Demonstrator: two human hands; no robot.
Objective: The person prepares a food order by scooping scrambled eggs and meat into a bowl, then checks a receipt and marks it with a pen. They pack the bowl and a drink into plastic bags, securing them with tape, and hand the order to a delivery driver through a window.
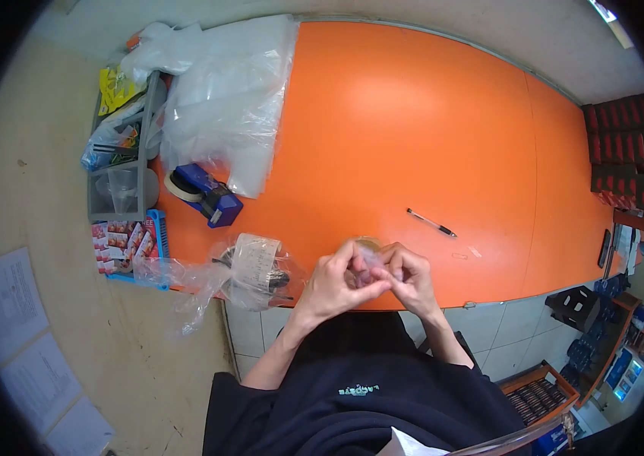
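Observation:
Close to the front edge of the orange table, my left hand [335, 286] and my right hand [411, 278] meet, fingers closed on a small piece of clear plastic film [368, 261]. The film is crumpled between the fingertips, and what it covers, if anything, I cannot make out. Just behind the fingers shows the yellowish top of a round thing [371, 242], mostly hidden. Left of my left hand lies a tied clear plastic bag [254, 262] with a printed paper and dark items inside.
On the orange table [413, 114] lie a pen [431, 223] and a paper clip [459, 256]. A blue tape dispenser [212, 199], stacked clear bags [223, 99] and a grey compartment organiser [117, 194] occupy the left. Dark red-marked boxes [626, 144] are stacked at right.

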